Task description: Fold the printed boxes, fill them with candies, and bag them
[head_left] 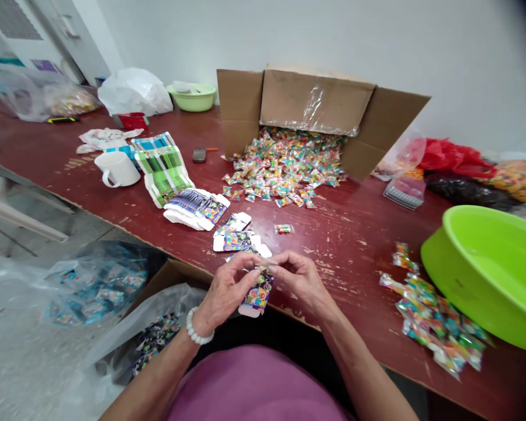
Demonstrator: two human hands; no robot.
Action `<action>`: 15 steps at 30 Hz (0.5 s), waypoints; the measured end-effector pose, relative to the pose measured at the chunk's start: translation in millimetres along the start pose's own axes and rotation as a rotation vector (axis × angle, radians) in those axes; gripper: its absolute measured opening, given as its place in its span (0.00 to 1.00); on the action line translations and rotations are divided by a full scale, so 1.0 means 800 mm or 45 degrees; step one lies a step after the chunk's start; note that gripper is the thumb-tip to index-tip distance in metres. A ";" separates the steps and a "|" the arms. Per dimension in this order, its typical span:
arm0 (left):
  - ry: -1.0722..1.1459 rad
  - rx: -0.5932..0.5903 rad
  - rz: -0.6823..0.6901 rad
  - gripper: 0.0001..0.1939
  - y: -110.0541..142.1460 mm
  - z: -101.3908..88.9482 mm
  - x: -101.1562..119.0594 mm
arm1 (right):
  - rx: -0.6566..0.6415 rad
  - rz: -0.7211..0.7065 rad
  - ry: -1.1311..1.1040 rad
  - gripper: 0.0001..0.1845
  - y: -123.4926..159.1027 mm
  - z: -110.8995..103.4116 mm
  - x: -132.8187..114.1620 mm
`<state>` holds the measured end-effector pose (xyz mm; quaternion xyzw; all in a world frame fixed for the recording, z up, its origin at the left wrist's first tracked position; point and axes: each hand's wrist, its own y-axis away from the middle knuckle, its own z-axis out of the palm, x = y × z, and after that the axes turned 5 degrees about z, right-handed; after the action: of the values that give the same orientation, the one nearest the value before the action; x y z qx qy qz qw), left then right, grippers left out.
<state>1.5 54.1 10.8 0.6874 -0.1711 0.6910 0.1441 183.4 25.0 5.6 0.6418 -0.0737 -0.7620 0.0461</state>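
Observation:
Between my hands, over the table's front edge, is a small dark printed candy box (258, 295). My left hand (230, 286) grips it with thumb and fingers near its upper end. The fingertips of my right hand (304, 280) are pinched together at the box's top flap. Whether a candy is between those fingertips is hidden. Just beyond my hands lie several loose flat boxes (234, 240) with white flaps. One wrapped candy (284, 228) lies alone on the table. Farther left is a fanned stack of flattened purple boxes (197, 207).
A large open carton (318, 105) spills wrapped candies (284, 164) onto the red table (333, 245). At right are a green basin (486, 280) and bagged candies (438, 321). A white mug (117, 168) stands at left. Below the edge, a plastic bag (109, 345) holds filled boxes.

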 end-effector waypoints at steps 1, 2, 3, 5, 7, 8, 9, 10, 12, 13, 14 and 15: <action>0.115 0.055 -0.033 0.16 0.001 0.002 0.000 | 0.016 -0.036 0.037 0.11 0.000 0.001 0.000; 0.238 0.096 -0.085 0.20 0.001 0.004 0.000 | 0.051 -0.079 0.052 0.11 0.001 0.002 0.000; 0.357 0.101 -0.159 0.24 0.002 0.006 -0.001 | 0.093 -0.118 0.051 0.11 0.001 0.003 0.001; 0.558 -0.013 -0.342 0.24 0.004 0.010 -0.002 | 0.136 -0.145 0.048 0.12 0.003 0.006 0.002; 0.689 -0.167 -0.504 0.25 0.007 0.015 -0.005 | 0.086 -0.140 0.115 0.13 0.006 0.006 0.001; 0.725 -0.199 -0.560 0.27 0.007 0.017 -0.006 | 0.040 -0.148 0.182 0.13 0.007 0.005 0.000; 0.739 -0.188 -0.590 0.28 0.008 0.019 -0.007 | -0.006 -0.164 0.250 0.13 0.008 0.003 -0.001; 0.734 -0.148 -0.598 0.29 0.008 0.021 -0.009 | -0.041 -0.183 0.304 0.13 0.009 0.002 -0.003; 0.687 -0.067 -0.568 0.28 0.006 0.025 -0.011 | -0.081 -0.183 0.328 0.13 0.008 0.000 -0.005; 0.654 -0.048 -0.543 0.28 0.005 0.026 -0.012 | -0.091 -0.156 0.306 0.12 0.008 0.000 -0.006; 0.619 -0.039 -0.518 0.28 0.003 0.028 -0.013 | -0.097 -0.125 0.287 0.11 0.006 0.000 -0.007; 0.585 -0.035 -0.498 0.29 0.002 0.029 -0.013 | -0.105 -0.101 0.283 0.11 0.005 0.001 -0.008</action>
<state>21.6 42.7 0.4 0.5309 -0.0077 0.7852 0.3187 183.4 22.1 12.4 0.7223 -0.0114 -0.6897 0.0501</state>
